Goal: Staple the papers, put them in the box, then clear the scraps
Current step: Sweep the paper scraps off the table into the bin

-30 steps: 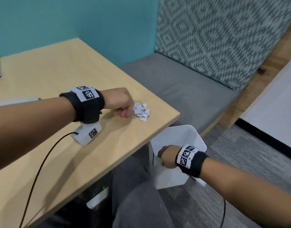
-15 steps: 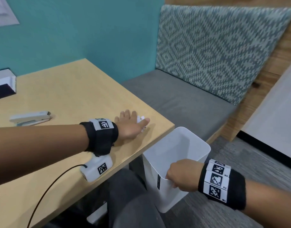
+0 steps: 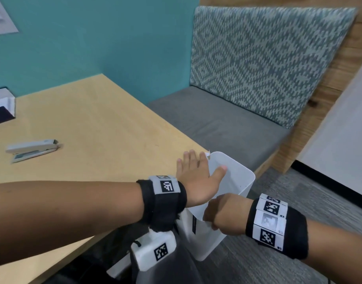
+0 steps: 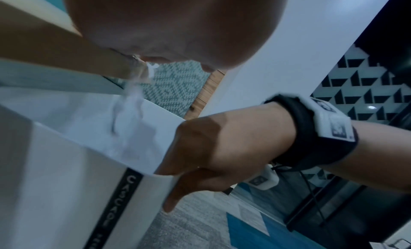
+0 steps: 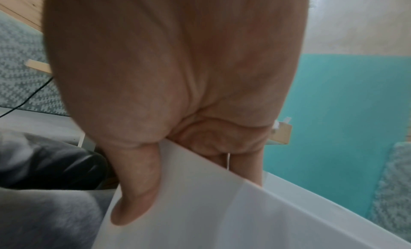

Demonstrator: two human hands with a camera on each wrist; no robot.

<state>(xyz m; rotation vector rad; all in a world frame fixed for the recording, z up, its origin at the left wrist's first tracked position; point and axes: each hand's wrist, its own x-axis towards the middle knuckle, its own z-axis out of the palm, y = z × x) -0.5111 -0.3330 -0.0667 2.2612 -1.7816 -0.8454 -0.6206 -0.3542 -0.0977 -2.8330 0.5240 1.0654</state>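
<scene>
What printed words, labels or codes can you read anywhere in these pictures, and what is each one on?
"CASCADE", reading along a black strip on the white bin wall; the smaller text below it is too blurred to read.
Square black-and-white code tags on both wristbands: patterns only; small characters beside them are too small to read.

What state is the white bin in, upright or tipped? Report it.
Tipped. The white bin leans with its open mouth under the table corner; the right hand grips its near rim while the left hand sweeps paper scraps in.
</scene>
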